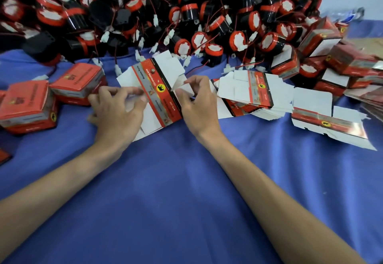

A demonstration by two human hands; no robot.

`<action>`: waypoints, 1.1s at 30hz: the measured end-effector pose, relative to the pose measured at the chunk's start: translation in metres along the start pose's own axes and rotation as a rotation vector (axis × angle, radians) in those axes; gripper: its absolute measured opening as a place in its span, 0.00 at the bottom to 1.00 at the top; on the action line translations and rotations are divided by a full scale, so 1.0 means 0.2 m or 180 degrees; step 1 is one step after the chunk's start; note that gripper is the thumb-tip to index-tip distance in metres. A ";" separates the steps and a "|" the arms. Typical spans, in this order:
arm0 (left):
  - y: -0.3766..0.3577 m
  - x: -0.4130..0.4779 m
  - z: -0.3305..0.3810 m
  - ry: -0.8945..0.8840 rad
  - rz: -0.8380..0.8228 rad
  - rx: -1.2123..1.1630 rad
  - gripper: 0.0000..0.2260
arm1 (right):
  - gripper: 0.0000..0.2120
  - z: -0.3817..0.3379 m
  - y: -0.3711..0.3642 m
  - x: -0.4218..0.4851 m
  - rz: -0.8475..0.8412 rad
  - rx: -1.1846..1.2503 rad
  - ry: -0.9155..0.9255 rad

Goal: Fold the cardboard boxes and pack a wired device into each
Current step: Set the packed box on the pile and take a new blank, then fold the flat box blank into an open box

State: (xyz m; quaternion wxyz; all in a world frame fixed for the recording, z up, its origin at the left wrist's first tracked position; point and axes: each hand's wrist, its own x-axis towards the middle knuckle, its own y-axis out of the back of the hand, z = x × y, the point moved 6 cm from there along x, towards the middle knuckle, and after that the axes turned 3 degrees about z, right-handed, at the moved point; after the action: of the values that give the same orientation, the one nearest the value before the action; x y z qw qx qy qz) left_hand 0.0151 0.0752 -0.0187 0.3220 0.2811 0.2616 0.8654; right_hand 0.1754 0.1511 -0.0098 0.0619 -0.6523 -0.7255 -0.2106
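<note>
Currently the flat box blank is lying mid-way across the desk, barely folded. The left hand and right hand are pinching its white flaps with curled fingers. Closed boxes are sitting left, while stacked blanks and heaped wired devices are waiting.

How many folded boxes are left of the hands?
2 folded boxes: one at the frame's left edge, one beside it, next to the left hand holding the flat carton. A red corner lower on that edge may be another.

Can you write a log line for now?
step: folding flat box | left hand: grips it | right hand: pinches flap | devices: piled behind
</note>
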 end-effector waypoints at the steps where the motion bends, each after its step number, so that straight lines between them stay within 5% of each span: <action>1: 0.00 0.00 0.01 -0.0102 0.0011 0.0184 0.09 | 0.08 0.00 0.00 0.00 0.0013 -0.0015 -0.0011; 8: 0.01 -0.12 0.17 -0.1572 0.0081 0.0674 0.23 | 0.05 0.00 0.05 0.00 0.0323 0.0285 -0.0240; 11: -0.03 -0.06 0.11 -0.0875 -0.0389 -0.0078 0.20 | 0.04 -0.01 0.04 0.00 0.0134 0.0427 -0.0280; 15: -0.02 0.00 0.02 -0.0251 -0.0117 -0.0878 0.19 | 0.06 -0.03 0.00 -0.02 -0.0105 0.0511 -0.0360; 20: -0.03 0.02 0.00 -0.0088 -0.0299 -0.1400 0.08 | 0.20 -0.01 -0.01 -0.02 -0.0135 0.0904 -0.0586; 25: -0.01 0.00 0.00 0.0023 -0.0120 -0.1597 0.10 | 0.26 0.00 -0.03 -0.02 -0.0477 0.0971 -0.0549; 29: 0.00 0.01 0.03 -0.0064 -0.0393 -0.1992 0.03 | 0.27 0.01 -0.04 -0.01 -0.0564 0.1036 -0.0721; 33: 0.00 -0.02 0.03 0.0022 -0.0423 -0.2342 0.25 | 0.27 0.02 -0.07 -0.04 -0.0755 0.1406 -0.0896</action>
State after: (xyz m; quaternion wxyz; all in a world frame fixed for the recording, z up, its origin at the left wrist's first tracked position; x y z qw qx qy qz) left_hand 0.0209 0.0740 -0.0147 0.4560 0.1260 -0.0481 0.8797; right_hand 0.1646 0.1454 -0.0193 0.0761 -0.5564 -0.8265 0.0394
